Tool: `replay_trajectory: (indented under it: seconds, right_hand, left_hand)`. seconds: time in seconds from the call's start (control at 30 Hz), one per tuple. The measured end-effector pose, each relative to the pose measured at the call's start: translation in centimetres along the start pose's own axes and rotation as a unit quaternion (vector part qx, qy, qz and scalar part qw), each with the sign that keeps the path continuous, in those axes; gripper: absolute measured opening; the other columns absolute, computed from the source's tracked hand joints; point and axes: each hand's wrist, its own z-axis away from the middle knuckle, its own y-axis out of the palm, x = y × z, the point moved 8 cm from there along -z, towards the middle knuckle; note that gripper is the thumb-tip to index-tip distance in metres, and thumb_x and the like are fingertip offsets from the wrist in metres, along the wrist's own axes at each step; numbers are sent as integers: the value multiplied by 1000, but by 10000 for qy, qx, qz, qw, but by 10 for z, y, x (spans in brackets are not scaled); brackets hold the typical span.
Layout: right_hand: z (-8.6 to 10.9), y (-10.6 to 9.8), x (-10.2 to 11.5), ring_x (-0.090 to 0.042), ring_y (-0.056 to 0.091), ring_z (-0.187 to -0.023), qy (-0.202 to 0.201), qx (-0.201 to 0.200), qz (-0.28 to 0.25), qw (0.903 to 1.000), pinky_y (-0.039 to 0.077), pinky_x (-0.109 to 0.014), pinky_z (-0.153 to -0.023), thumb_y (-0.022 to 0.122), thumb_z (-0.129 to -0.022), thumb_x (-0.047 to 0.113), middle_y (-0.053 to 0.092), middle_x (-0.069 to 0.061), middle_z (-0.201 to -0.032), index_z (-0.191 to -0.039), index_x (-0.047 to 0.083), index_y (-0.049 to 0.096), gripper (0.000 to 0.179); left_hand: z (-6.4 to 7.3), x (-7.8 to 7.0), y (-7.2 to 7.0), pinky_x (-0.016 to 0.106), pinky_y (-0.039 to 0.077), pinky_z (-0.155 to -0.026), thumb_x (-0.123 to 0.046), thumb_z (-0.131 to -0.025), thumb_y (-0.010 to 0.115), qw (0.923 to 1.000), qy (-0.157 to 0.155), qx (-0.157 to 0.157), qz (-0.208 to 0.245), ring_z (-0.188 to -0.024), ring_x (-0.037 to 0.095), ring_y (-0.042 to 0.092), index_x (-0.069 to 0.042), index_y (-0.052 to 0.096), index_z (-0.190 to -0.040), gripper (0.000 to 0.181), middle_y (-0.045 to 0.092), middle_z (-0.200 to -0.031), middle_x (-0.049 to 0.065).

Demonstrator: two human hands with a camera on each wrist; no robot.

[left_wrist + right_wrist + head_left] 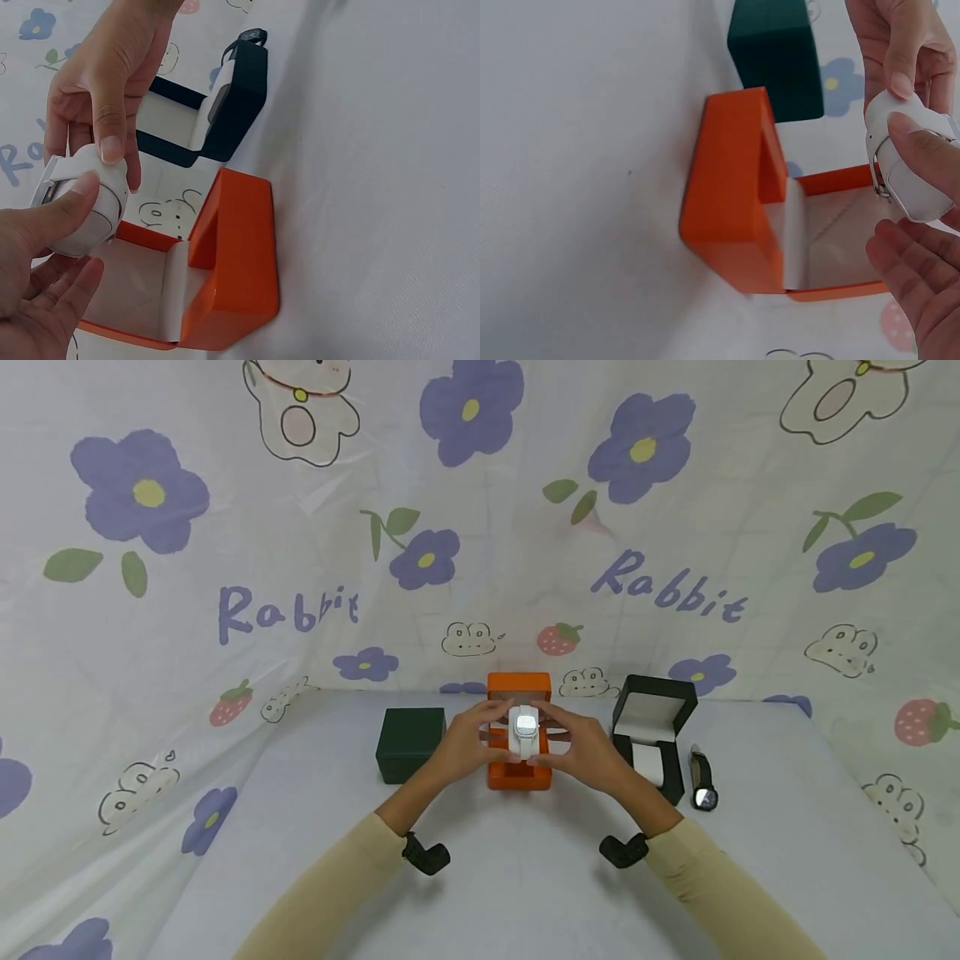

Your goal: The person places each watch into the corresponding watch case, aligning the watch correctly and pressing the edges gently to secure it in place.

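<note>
A white watch (527, 724) is wrapped round a white cushion (79, 229), held up between my two hands over an open orange watch box (519, 779). My left hand (462, 742) grips it from the left, with the thumb on the near side, as the left wrist view shows. From the other side my right hand (587, 750) pinches the cushion between thumb and fingers. In the right wrist view the box's cushion slot (771, 169) is vacant, and the raised lid (847, 225) shows its pale lining.
A closed dark green box (411, 743) stands left of the orange one. On the right, an open black watch box (655, 702) holds a white cushion (648, 763). Beside it lies a dark-strapped watch (702, 781). A printed cloth (495, 543) hangs behind the white table (517, 893).
</note>
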Motion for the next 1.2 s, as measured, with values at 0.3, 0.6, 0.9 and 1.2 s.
replay_trajectory:
  seconds: [0.3, 0.6, 0.9, 1.2]
  right_hand:
    - [-8, 16, -26, -42, 61, -119, 155, 159, 97, 9997, 54, -54, -98, 88, -80, 14, 59, -18, -140, -151, 1, 44, 84]
    - [-10, 27, -41, -38, 62, -121, 370, 321, 321, 9983, 55, -50, -97, 87, -82, 19, 60, -18, -138, -153, 3, 42, 86]
    - [-11, 34, -52, -31, 64, -113, 586, 351, 545, 9962, 55, -50, -98, 88, -80, 22, 67, -13, -127, -151, 8, 47, 84]
    - [-11, 36, -55, -31, 63, -115, 490, 337, 791, 9951, 56, -50, -96, 88, -81, 24, 65, -13, -132, -147, 7, 51, 78]
  left_hand:
    - [-1, 22, 9, 50, 54, -99, -17, -80, 88, 9982, -507, 40, -306, -125, 33, 58, -2, 46, -151, 83, 51, -149, 15]
    - [-1, 35, 16, 47, 52, -102, -11, -81, 87, 9963, -820, 129, -235, -138, 35, 48, -1, 47, -150, 80, 46, -154, 15]
    - [-2, 43, 23, 50, 52, -101, -10, -81, 87, 9952, -885, 197, -366, -133, 35, 53, -4, 56, -144, 71, 53, -148, 16]
    - [-2, 50, 27, 46, 53, -101, -13, -81, 87, 9934, -964, 244, -569, -124, 31, 58, -4, 58, -143, 68, 59, -142, 14]
